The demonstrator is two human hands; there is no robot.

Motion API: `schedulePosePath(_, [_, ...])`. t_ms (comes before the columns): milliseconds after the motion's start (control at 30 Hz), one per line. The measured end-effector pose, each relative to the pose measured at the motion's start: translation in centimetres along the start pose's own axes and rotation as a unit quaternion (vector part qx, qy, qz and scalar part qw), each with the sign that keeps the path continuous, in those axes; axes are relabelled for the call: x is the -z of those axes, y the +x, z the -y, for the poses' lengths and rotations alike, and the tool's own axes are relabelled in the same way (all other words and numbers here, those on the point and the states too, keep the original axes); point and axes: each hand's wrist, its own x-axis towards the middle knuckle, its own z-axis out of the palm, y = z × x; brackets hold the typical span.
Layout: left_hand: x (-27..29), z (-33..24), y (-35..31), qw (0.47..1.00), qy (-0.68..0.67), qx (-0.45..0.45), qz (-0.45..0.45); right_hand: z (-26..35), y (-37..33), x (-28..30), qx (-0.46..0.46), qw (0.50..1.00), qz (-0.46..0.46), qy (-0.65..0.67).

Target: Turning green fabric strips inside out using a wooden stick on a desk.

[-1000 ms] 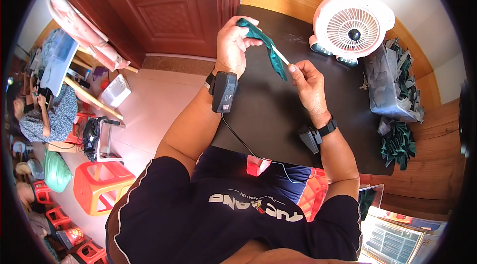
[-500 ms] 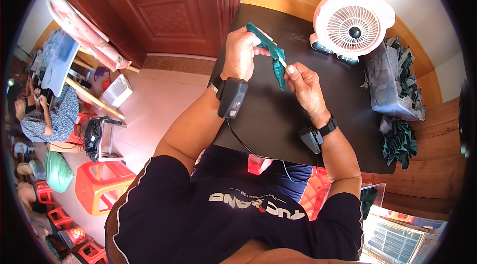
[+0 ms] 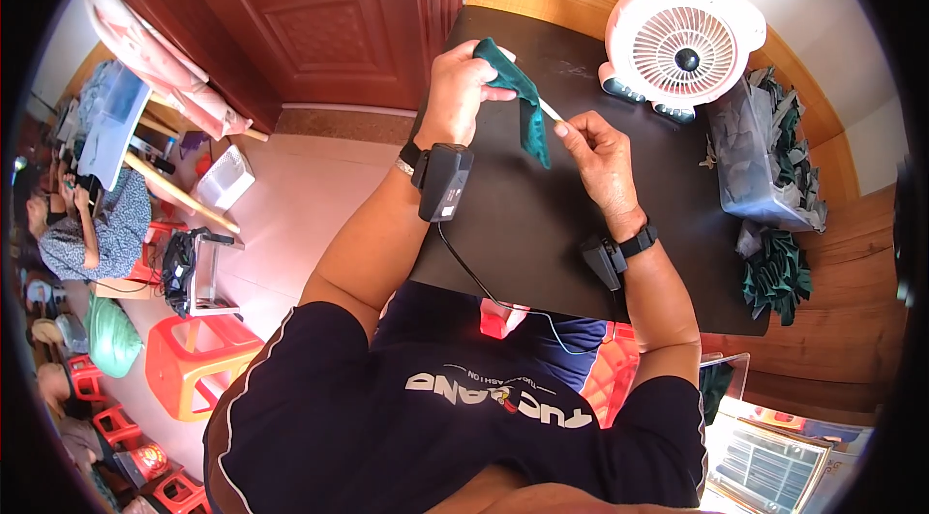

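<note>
Over the dark table [image 3: 523,243], my left hand [image 3: 457,93] pinches a small piece of dark green, velvety cloth [image 3: 529,112] near its upper end. The cloth's lower end hangs loose. My right hand [image 3: 605,161] is closed on one end of a thin white stick [image 3: 550,111], gripped between thumb and fingers. From there the stick slants up to the cloth, and part of it is hidden behind or inside the fabric; I cannot tell which.
A pink fan [image 3: 685,54] stands at the table's back right. Beside it, a clear plastic bin [image 3: 760,166] holds green and grey cloth pieces, with a green bundle [image 3: 777,272] in front. A red stool [image 3: 198,364] is at left; farther off sits another person [image 3: 106,224].
A longer stretch of the white stick shows between the cloth and my right hand. Both hands have shifted slightly, and the cloth hangs straighter.
</note>
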Motion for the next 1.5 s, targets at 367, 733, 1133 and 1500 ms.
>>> schedulePosePath(367, [0.8, 0.5, 0.3, 0.991, -0.113, 0.006, 0.072, 0.3, 0.0, 0.3, 0.003, 0.994, -0.016, 0.104])
schedulePosePath(733, [0.2, 1.0, 0.1, 0.928, -0.313, 0.051, 0.194, 1.1, -0.3, 0.0, -0.050, 0.991, 0.039, 0.120])
schedulePosePath(1133, [0.1, -0.5, -0.3, 0.983, -0.151, 0.014, 0.102, 0.6, -0.1, 0.3, -0.022, 0.998, 0.009, 0.051])
schedulePosePath(1500, [-0.5, 0.0, -0.8, 0.980, -0.145, 0.031, 0.135, 0.8, -0.5, -0.3, -0.046, 0.989, 0.009, 0.138])
